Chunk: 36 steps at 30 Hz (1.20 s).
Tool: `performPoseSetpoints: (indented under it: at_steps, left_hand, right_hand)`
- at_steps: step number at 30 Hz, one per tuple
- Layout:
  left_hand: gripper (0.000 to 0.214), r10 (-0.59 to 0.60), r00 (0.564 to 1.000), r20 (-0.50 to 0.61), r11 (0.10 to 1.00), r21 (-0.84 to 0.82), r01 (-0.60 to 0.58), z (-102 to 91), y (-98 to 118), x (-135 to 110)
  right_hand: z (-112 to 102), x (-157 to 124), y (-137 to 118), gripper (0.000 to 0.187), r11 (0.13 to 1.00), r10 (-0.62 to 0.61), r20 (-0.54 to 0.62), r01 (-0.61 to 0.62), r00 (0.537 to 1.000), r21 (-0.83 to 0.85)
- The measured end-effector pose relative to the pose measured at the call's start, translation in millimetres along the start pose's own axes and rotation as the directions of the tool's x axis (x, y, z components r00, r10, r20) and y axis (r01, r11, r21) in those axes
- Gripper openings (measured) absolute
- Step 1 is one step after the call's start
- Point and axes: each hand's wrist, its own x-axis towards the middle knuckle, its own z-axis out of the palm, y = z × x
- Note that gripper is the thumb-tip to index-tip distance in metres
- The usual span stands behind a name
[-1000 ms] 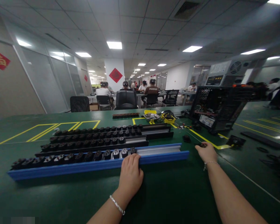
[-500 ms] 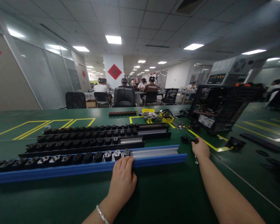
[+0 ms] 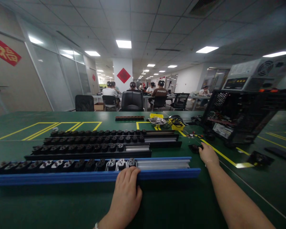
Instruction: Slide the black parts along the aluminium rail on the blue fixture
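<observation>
In front of me lies a long blue rail (image 3: 166, 173) with a pale metal channel and a row of black socket modules (image 3: 90, 164), some with white faces. My left hand (image 3: 127, 187) has its fingers curled over the rail's near wall, beside the last module (image 3: 132, 162). Off to the right, my right hand (image 3: 208, 155) is closed at a small black part; its fingertips cover much of it. Another black piece (image 3: 194, 148) lies on the table against those fingertips. Behind the blue rail are several black rails (image 3: 105, 155) with similar modules.
An open computer case (image 3: 250, 117) stands at right, a power supply (image 3: 235, 83) on top. Further back are a metal bowl (image 3: 157, 121), a yellow bin (image 3: 177, 127) with cables, and a short dark strip (image 3: 130, 118). Yellow tape marks the green table (image 3: 164, 203). People sit beyond.
My view has turned slightly left, shifting the scene rightward. The right hand has come up against the black piece on the table. My left hand stays on the blue rail.
</observation>
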Motion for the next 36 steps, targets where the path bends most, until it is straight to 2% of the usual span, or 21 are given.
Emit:
performPoseSetpoints:
  at_steps: [6, 15, 19, 22, 23, 25, 27, 29, 31, 32, 36]
  left_hand:
    - [0.046, -0.011, 1.000, 0.012, 0.999, -0.033, 0.012, 0.2, 0.2, -0.1]
    - [0.042, 0.007, 0.998, -0.062, 1.000, 0.017, -0.006, 0.9, 2.1, -0.5]
    - [0.048, -0.029, 0.994, -0.104, 0.996, 0.076, 0.037, 0.5, 2.4, -0.8]
    - [0.058, -0.078, 0.990, -0.115, 0.986, 0.136, 0.094, 1.7, 1.1, -0.9]
    - [0.061, -0.085, 0.991, -0.101, 0.984, 0.148, 0.099, 2.3, 0.6, -0.8]
    - [0.063, -0.097, 0.992, -0.077, 0.981, 0.161, 0.109, 3.3, -0.2, -0.6]
    - [0.064, -0.096, 0.994, -0.056, 0.982, 0.160, 0.104, 3.8, -0.4, -0.4]
    - [0.064, -0.091, 0.995, -0.045, 0.983, 0.154, 0.097, 4.2, 0.0, -0.1]
    - [0.064, -0.088, 0.995, -0.044, 0.985, 0.148, 0.094, 4.5, 0.9, 0.1]
    - [0.063, -0.088, 0.995, -0.047, 0.985, 0.145, 0.094, 4.7, 1.3, 0.2]
    - [0.060, -0.087, 0.995, -0.054, 0.988, 0.120, 0.093, 5.8, 2.8, 1.0]
  right_hand:
    - [-6.6, -0.4, 3.2, 0.053, 0.985, -0.016, 0.014, 0.013, 1.000, 0.171]
    - [-25.6, -31.0, 15.8, 0.058, 0.876, 0.203, 0.096, -0.225, 0.974, 0.428]
    - [-33.6, -58.0, 5.1, 0.058, 0.783, 0.243, 0.075, -0.241, 0.967, 0.573]
    - [-47.0, -80.6, -16.3, 0.056, 0.814, 0.264, 0.038, -0.243, 0.964, 0.527]
    - [-52.0, -88.6, -26.4, 0.055, 0.847, 0.222, -0.018, -0.183, 0.975, 0.498]
    - [-60.5, -105.9, -51.2, 0.051, 0.892, 0.040, -0.169, 0.041, 0.985, 0.450]
    - [-64.4, -126.2, -81.3, 0.048, 0.882, -0.177, -0.263, 0.272, 0.948, 0.385]
    - [-63.2, -149.4, -113.9, 0.045, 0.824, -0.357, -0.287, 0.444, 0.889, 0.352]
    - [-59.0, -173.2, -145.1, 0.043, 0.768, -0.496, -0.225, 0.545, 0.838, 0.336]
    - [-56.7, -184.1, -158.7, 0.043, 0.763, -0.533, -0.169, 0.558, 0.829, 0.327]
    - [-53.5, -212.9, -193.0, 0.042, 0.814, -0.548, 0.051, 0.519, 0.835, 0.259]
